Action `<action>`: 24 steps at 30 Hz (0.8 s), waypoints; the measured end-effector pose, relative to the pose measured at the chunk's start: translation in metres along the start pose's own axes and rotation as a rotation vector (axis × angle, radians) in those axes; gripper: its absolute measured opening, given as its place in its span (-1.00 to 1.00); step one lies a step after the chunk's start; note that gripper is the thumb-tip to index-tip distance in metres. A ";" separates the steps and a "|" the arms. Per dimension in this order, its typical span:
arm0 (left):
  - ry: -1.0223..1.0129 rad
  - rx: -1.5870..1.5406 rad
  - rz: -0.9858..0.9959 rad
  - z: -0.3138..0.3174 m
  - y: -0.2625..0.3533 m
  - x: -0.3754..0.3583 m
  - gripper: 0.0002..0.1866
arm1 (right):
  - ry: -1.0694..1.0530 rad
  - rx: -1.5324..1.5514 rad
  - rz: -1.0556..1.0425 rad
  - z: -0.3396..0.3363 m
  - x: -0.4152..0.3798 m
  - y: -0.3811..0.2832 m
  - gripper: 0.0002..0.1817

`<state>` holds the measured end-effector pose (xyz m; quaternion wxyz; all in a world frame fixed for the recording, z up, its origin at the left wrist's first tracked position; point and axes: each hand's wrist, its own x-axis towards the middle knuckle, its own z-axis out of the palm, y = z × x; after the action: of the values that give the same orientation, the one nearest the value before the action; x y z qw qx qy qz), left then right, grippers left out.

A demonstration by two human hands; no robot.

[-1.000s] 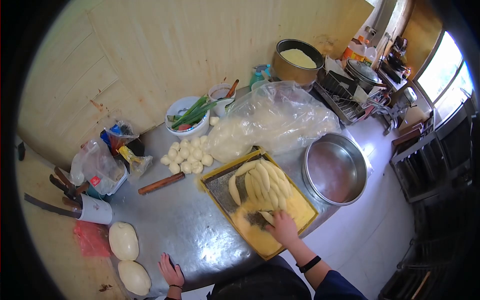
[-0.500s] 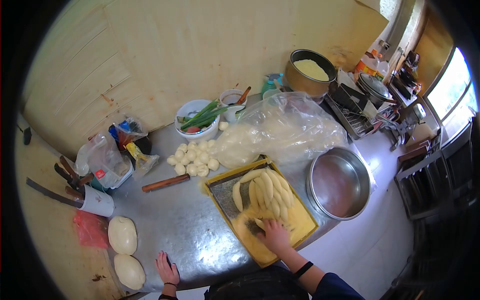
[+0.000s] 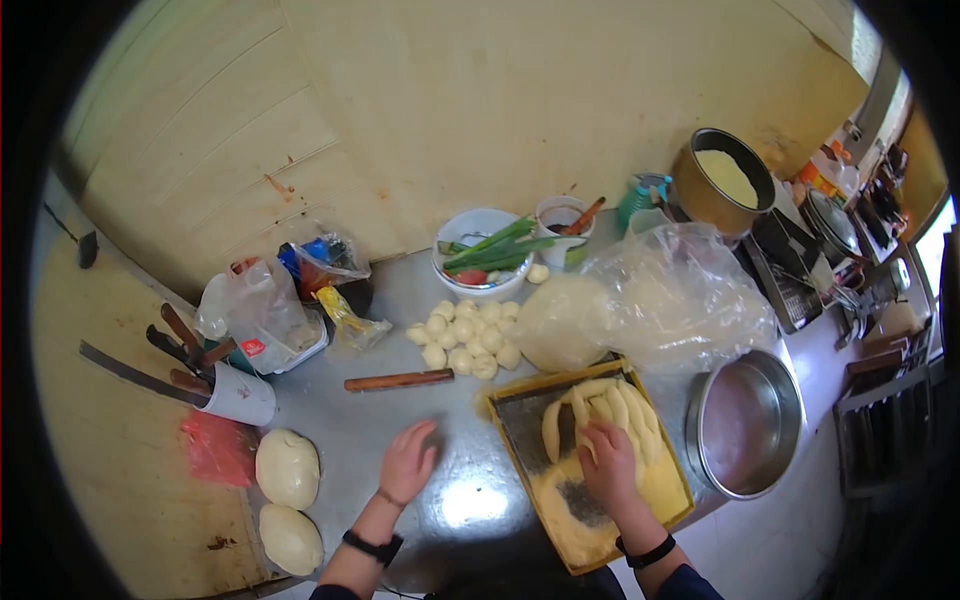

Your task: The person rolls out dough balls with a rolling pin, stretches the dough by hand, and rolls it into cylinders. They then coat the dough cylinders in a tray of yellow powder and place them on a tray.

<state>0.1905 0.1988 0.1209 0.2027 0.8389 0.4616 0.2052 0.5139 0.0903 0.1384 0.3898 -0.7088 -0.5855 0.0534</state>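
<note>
My left hand (image 3: 408, 461) is raised over the bare metal table, its fingers apart and nothing in them. Over the yellow-edged tray (image 3: 672, 462), my right hand (image 3: 608, 462) reaches its fingertips to the near ends of the long pale dough pieces (image 3: 645, 418); whether it grips one is hidden. Yellow powder (image 3: 575, 535) covers the tray's near and right parts, with a dark patch of tray bottom showing. Small dough balls (image 3: 465, 335) lie in a cluster behind a wooden rolling pin (image 3: 398, 381).
Two large dough lumps (image 3: 288, 470) sit at the left beside a knife holder (image 3: 240, 395). A round metal pan (image 3: 748, 425) stands right of the tray. Behind are a plastic bag of dough (image 3: 680, 295), a bowl with green onions (image 3: 484, 290) and a pot (image 3: 708, 192).
The view has shifted left. My left hand has lifted from the table edge and moved forward. My right hand has moved from the tray's powdered part up to the dough pieces.
</note>
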 end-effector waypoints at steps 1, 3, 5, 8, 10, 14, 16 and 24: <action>-0.009 -0.012 0.012 0.009 0.001 0.031 -0.57 | -0.039 0.047 -0.032 0.004 0.001 0.003 -0.72; 0.033 -0.034 0.148 0.037 -0.006 0.088 -0.61 | -0.080 0.088 -0.066 0.009 0.000 0.003 -0.74; -0.020 0.001 0.234 0.070 -0.023 0.133 -0.65 | -0.132 0.082 0.010 0.003 -0.002 -0.005 -0.81; -0.173 0.097 0.446 0.091 -0.032 0.170 -0.74 | -0.148 0.080 0.078 -0.008 -0.010 0.000 -0.80; -0.276 0.152 0.570 0.101 -0.037 0.178 -0.79 | -0.130 0.060 0.085 -0.013 -0.017 0.012 -0.79; -0.392 0.281 0.639 0.100 -0.035 0.184 -0.87 | -0.121 0.026 0.118 -0.011 -0.015 0.017 -0.76; -0.431 0.324 0.647 0.077 -0.023 0.183 -0.89 | -0.128 0.042 0.081 -0.013 0.002 0.005 -0.76; 0.242 0.065 0.285 -0.088 0.012 0.022 -0.64 | -0.130 0.166 -0.181 0.034 0.068 -0.056 -0.73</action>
<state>0.1628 0.2244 0.2046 0.0877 0.8710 0.3655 0.3162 0.4726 0.1670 0.1757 0.4116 -0.6132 -0.6648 0.1122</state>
